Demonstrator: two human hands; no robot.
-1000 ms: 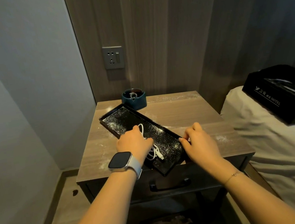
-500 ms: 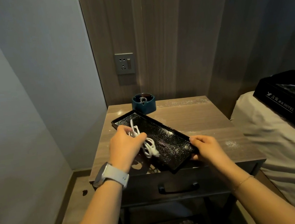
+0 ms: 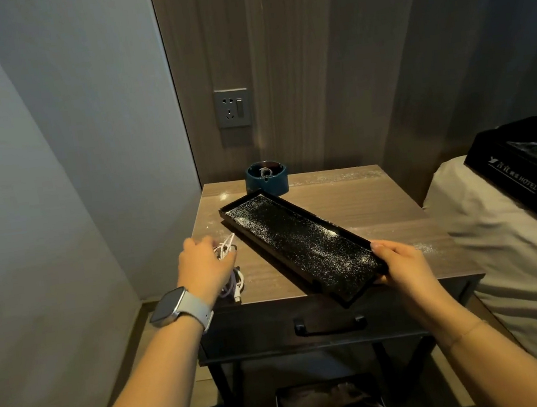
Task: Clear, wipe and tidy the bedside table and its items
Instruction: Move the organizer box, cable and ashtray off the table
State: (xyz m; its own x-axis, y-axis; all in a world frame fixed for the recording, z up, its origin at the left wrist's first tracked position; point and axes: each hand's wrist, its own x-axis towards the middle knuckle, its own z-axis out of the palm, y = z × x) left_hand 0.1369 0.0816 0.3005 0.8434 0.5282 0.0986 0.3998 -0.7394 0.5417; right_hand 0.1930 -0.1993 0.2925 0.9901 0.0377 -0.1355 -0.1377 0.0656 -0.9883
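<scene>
The right hand (image 3: 399, 263) is gripping the dusty black tray's (image 3: 298, 237) overhanging corner, risking spilling powder, while the left hand (image 3: 205, 267) is holding the white cable (image 3: 232, 275) beside the tray

We find the black rectangular tray (image 3: 302, 243) lying diagonally on the wooden worktop (image 3: 362, 205), its floor dusted with white powder. Its near corner overhangs the front edge, gripped there by the right hand (image 3: 399, 263). Just left of the tray, a coiled white cable (image 3: 230, 265) lies on the worktop under the fingers of the left hand (image 3: 205, 268), its connector end reaching the front edge. We note a dark blue ashtray (image 3: 266, 177) standing upright at the back, beyond both hands and just past the tray's far corner. White powder streaks the worktop near the right hand and along the rear edge.
</scene>
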